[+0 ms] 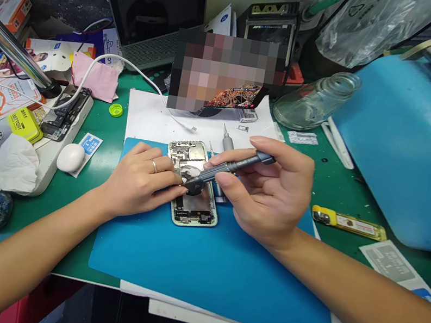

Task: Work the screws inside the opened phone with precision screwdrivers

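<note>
An opened smartphone [194, 214] lies on the blue mat [201, 269], its inner boards and metal plates exposed. My right hand [275, 199] grips a dark grey precision screwdriver [231, 165], which slants down to the left across the phone. My left hand [146, 180], with a ring on one finger, rests at the phone's left edge. Its thumb and fingertips are closed together around the screwdriver's tip; what they pinch is too small to make out. Beyond the phone lies a second grey screwdriver [227, 141], and other tools beside it are partly covered by my right hand.
A glass jar [311, 103] leans at the back right, near white tweezers [338, 143]. A yellow-capped lighter-like item [348, 222] lies right of the mat. Left are a white earbud case [71, 158], phone parts [60, 113] and a lamp pole [19, 49]. A white cable [136, 66] crosses behind.
</note>
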Demonstrator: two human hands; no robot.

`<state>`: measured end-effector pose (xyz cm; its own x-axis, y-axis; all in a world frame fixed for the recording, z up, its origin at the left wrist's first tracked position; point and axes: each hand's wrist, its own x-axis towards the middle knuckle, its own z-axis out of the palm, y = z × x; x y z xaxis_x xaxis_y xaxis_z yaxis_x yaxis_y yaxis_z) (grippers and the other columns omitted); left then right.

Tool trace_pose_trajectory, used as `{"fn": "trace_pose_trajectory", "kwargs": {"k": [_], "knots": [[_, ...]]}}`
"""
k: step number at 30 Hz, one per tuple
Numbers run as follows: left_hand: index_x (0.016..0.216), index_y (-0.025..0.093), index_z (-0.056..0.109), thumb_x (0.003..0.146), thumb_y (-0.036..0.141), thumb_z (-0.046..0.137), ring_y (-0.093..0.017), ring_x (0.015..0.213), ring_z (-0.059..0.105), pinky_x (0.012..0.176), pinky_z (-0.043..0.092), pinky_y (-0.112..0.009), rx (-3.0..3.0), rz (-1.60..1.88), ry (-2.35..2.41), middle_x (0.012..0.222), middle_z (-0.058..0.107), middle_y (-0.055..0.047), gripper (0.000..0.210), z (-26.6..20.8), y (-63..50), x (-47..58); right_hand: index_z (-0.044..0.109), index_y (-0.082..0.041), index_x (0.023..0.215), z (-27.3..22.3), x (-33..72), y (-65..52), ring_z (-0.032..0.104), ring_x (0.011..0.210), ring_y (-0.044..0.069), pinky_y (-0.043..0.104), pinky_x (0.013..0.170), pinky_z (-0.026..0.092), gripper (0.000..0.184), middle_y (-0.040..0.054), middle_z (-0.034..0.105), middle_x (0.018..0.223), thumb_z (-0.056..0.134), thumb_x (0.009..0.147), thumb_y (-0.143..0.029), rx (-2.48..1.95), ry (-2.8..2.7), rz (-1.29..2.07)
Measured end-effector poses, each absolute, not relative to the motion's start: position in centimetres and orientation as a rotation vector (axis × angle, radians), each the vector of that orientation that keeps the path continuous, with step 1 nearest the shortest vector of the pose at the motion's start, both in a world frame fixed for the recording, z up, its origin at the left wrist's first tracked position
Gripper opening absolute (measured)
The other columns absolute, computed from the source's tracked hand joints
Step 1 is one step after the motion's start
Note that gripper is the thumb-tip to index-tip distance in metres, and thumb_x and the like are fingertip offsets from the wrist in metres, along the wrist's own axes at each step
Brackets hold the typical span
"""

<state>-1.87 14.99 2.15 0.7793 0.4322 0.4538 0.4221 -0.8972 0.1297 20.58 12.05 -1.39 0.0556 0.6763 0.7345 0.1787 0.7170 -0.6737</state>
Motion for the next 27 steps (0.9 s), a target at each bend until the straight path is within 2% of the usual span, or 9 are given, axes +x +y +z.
{"fn": "trace_pose_trajectory", "kwargs": {"k": [7,16,22,27], "knots": [[0.092,0.019,0.073,0.105,0.032,0.063,-0.016,0.069,0.053,0.07,0.033,-0.036,2.933,0.832,0.693,0.079,0.071,0.0,0.021,2.18,14.99,-1.71,0.055,-0.037,0.141,-0.85,20.51,12.05,0.078,0.084,0.016,0.026,0.064,0.069,0.054,-0.0011,0.07,0.098,0.075,0.094,-0.022,-0.705,-1.509,0.452],[0.093,0.021,0.073,0.106,0.032,0.06,-0.015,0.07,0.054,0.071,0.032,-0.036,2.937,0.771,0.721,0.081,0.073,0.0,0.022,2.19,14.96,-1.81,0.054,-0.037,0.141,-0.96,20.57,12.1,0.077,0.081,0.016,0.026,0.063,0.068,0.054,-0.0011,0.071,0.1,0.074,0.094,-0.023,-0.698,-1.515,0.452],[0.092,0.019,0.072,0.105,0.027,0.061,-0.015,0.069,0.053,0.071,0.033,-0.035,2.933,0.816,0.683,0.08,0.072,0.0,0.019,2.19,14.98,-1.71,0.056,-0.037,0.139,-0.94,20.8,12.1,0.077,0.084,0.016,0.027,0.064,0.069,0.053,0.0021,0.071,0.118,0.077,0.092,-0.022,-0.699,-1.511,0.467],[0.092,0.019,0.073,0.104,0.027,0.063,-0.015,0.069,0.053,0.071,0.033,-0.035,2.934,0.814,0.686,0.08,0.071,0.0,0.018,2.16,14.94,-1.66,0.056,-0.034,0.143,-0.85,20.71,12.08,0.078,0.088,0.015,0.023,0.068,0.068,0.057,-0.0002,0.071,0.105,0.075,0.093,-0.017,-0.655,-1.522,0.475]]}}
